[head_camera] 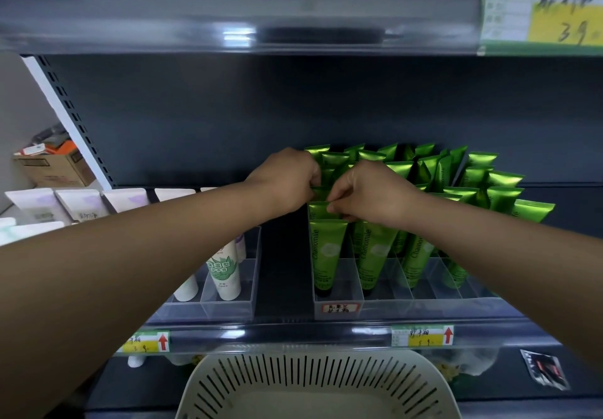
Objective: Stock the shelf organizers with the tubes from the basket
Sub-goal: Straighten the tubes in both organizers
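Closest, at the bottom edge, sits a cream slotted basket (318, 382), below the shelf lip (293, 333). Above it, both forearms reach to the clear organizer (339, 301) on the shelf, where green tubes (326, 252) stand cap-down in rows. Both hands meet over its leftmost lane: the left hand (287, 180) curls its fingers onto the crimped tube tops further back, and the right hand (368, 193), almost touching it, pinches a crimp just behind the front tube. White tubes (225, 271) stand in a neighbouring organizer (228, 307).
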